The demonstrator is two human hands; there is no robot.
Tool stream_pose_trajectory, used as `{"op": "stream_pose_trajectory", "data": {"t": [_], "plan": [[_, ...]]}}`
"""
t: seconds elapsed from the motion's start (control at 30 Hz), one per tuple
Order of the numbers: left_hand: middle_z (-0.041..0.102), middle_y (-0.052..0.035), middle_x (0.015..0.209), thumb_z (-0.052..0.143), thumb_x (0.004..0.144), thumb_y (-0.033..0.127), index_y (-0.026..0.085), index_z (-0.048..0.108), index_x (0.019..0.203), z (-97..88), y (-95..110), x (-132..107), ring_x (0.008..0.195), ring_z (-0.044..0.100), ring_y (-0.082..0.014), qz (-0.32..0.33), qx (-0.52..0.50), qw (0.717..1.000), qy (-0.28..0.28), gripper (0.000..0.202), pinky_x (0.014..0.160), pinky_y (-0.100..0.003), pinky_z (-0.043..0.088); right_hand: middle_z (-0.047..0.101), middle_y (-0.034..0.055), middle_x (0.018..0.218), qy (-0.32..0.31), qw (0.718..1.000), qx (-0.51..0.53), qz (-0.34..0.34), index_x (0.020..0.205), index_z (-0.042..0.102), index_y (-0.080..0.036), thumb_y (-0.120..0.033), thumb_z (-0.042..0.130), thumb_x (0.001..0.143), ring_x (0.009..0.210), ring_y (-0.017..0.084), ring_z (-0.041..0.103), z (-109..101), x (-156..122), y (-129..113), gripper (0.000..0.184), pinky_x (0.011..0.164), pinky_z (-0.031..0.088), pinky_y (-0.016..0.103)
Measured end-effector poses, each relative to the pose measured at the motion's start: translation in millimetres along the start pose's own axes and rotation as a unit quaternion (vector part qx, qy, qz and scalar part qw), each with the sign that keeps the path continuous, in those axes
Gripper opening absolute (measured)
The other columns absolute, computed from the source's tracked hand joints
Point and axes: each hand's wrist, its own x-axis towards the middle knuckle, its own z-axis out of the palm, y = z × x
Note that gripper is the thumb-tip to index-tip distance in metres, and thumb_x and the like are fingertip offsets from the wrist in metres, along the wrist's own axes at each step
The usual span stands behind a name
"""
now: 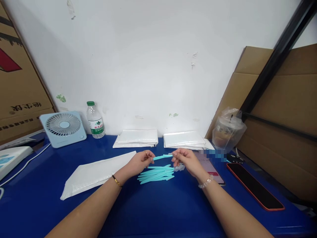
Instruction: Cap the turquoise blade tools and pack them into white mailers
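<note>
A turquoise eyebrow razor (159,157) is held level between my hands, above the table. My left hand (140,162) pinches the end of its handle between thumb and fingers. At the other end, my right hand (185,159) has its fingers closed on the blade end, where a pale tip partly shows. Beneath them lies a loose pile of several similar turquoise razors (156,174), mostly side by side. Some small translucent pieces (179,167), perhaps blade caps, rest by the pile under my right hand, which hides part of them.
A white padded envelope (94,173) lies left on the blue table (153,211). Two stacks of white envelopes (136,137) (184,139) sit by the wall. Around them are a fan (64,125), a water bottle (95,120), a bagged drink cup (228,130) and an orange-edged phone (255,186).
</note>
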Motion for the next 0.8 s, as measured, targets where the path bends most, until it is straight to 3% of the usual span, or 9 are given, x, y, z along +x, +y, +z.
{"op": "stream_pose_trajectory", "data": {"t": [0.3,0.43,0.57,0.67,0.8], "plan": [[0.062,-0.0026,0.082,0.045,0.083,0.044,0.017,0.053,0.093,-2.4,-1,2,0.060,0.047,-0.0098,0.005,-0.002,1.000,0.016,0.030,0.056,-0.023,0.038,0.066,0.0024,0.065,0.042,0.999,0.030,-0.003,0.076,0.061,-0.016,-0.045,0.065,0.076,0.048,0.010,0.058,-4,1,0,0.029,0.047,0.044,0.023],[0.062,-0.0023,0.082,0.045,0.083,0.044,0.017,0.054,0.093,0.7,0,2,0.059,0.048,-0.0095,0.009,-0.004,1.000,0.009,0.030,0.055,-0.022,0.038,0.066,0.0032,0.067,0.021,1.000,0.017,0.002,0.075,0.060,-0.015,-0.047,0.064,0.076,0.050,0.011,0.060,2,0,0,0.032,0.048,0.045,0.022],[0.057,0.0010,0.070,0.046,0.083,0.042,0.017,0.056,0.093,8.1,2,3,0.058,0.050,-0.0104,0.011,0.006,1.000,0.010,0.028,0.054,-0.022,0.039,0.066,0.0035,0.068,-0.008,1.000,0.003,0.008,0.077,0.060,-0.015,-0.050,0.062,0.076,0.052,0.011,0.060,11,1,2,0.034,0.050,0.045,0.023],[0.057,0.0005,0.069,0.044,0.084,0.039,0.018,0.058,0.092,10.1,-1,6,0.063,0.054,-0.0130,0.014,0.048,0.998,0.028,0.026,0.057,-0.023,0.041,0.065,0.0037,0.069,-0.007,0.997,-0.072,0.003,0.078,0.061,-0.016,-0.052,0.059,0.077,0.051,0.011,0.058,7,4,3,0.036,0.050,0.046,0.026],[0.062,-0.0031,0.083,0.043,0.084,0.032,0.019,0.061,0.089,5.5,-10,11,0.077,0.057,-0.0168,0.027,0.187,0.976,0.105,0.023,0.067,-0.028,0.042,0.063,0.0032,0.071,0.028,0.968,-0.247,-0.038,0.084,0.064,-0.016,-0.046,0.056,0.080,0.055,0.012,0.053,-16,4,0,0.031,0.050,0.042,0.025]]}}
